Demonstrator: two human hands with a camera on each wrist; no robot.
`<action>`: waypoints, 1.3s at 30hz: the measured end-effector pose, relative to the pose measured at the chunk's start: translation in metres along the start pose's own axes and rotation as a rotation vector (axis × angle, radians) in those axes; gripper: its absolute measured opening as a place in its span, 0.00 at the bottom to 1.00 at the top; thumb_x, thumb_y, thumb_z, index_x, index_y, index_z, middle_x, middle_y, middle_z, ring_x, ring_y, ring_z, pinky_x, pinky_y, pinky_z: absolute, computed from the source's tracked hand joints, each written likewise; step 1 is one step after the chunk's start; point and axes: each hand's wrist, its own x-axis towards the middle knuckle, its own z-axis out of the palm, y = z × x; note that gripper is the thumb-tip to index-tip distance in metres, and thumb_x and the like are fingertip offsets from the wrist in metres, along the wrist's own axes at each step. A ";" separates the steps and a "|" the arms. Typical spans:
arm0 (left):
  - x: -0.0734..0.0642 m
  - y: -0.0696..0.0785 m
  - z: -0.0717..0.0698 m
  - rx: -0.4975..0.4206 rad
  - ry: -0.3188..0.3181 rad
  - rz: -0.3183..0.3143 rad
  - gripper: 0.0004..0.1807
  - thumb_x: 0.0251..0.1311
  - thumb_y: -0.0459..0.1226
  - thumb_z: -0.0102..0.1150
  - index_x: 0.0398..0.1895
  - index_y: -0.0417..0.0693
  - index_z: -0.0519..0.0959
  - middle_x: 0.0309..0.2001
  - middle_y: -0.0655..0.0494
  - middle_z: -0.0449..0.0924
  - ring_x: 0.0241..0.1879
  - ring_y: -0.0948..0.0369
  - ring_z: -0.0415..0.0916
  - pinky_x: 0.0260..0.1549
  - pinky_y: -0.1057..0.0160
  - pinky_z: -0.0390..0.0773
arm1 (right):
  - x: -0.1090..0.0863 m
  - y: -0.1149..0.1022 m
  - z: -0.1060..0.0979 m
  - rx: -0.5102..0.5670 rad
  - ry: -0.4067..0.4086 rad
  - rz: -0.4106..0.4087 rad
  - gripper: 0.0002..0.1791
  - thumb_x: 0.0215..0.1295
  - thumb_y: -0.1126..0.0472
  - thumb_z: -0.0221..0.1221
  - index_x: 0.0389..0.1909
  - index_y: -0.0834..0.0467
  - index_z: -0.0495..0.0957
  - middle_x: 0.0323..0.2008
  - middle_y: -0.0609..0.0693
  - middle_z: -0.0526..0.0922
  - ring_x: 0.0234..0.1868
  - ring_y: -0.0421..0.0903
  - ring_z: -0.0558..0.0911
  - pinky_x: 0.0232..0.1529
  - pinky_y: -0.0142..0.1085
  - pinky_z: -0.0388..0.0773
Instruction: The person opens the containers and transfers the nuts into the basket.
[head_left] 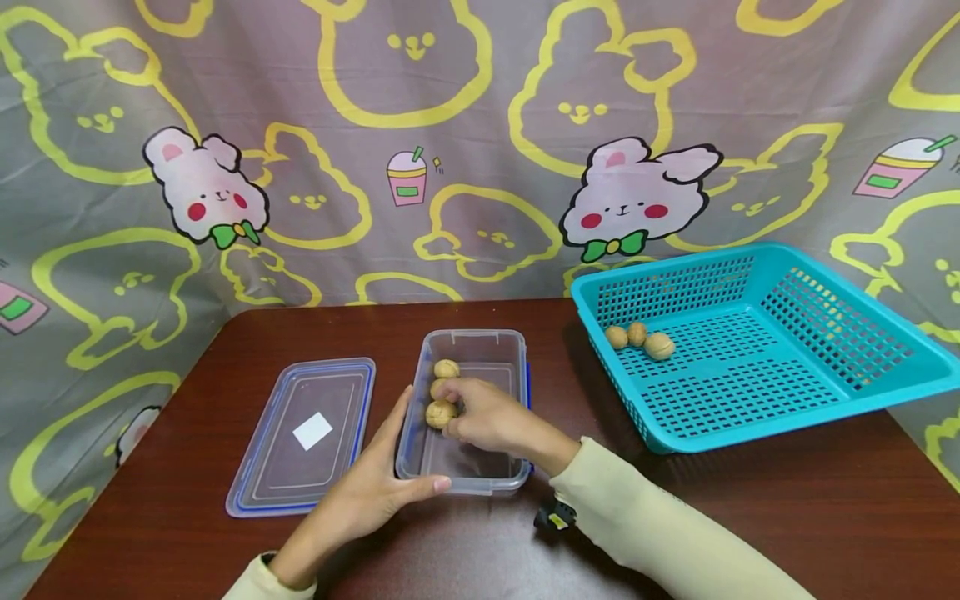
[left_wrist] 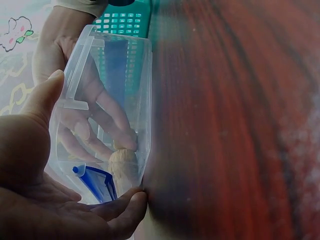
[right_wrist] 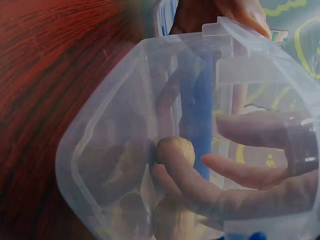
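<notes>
A clear plastic box [head_left: 480, 483] stands on the table with walnuts lined up along its left side. My left hand [head_left: 367, 492] holds the box at its near left corner, with fingers along the left wall and thumb at the front rim. Inside the box, my right hand [head_left: 487, 417] has its thumb and fingertips around the nearest walnut [head_left: 439, 414]. Behind it a second walnut [head_left: 436, 388] is partly covered by the fingers, and another walnut [head_left: 447, 368] lies farther back. In the right wrist view a fingertip overlaps a walnut [right_wrist: 184, 147] seen through the clear wall.
A clear lid [head_left: 288, 467] with a blue seal and a white label lies left of the box. To the right, a turquoise basket [head_left: 667, 442] holds three walnuts [head_left: 660, 346] in its left corner. A patterned curtain [head_left: 480, 150] hangs behind the table.
</notes>
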 end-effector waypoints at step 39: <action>0.000 0.002 -0.001 -0.023 -0.015 -0.013 0.67 0.59 0.48 0.77 0.87 0.53 0.35 0.85 0.37 0.39 0.81 0.38 0.49 0.76 0.32 0.53 | 0.006 0.005 0.010 0.350 -0.119 0.183 0.14 0.59 0.78 0.63 0.47 0.70 0.81 0.30 0.50 0.75 0.28 0.44 0.80 0.34 0.38 0.88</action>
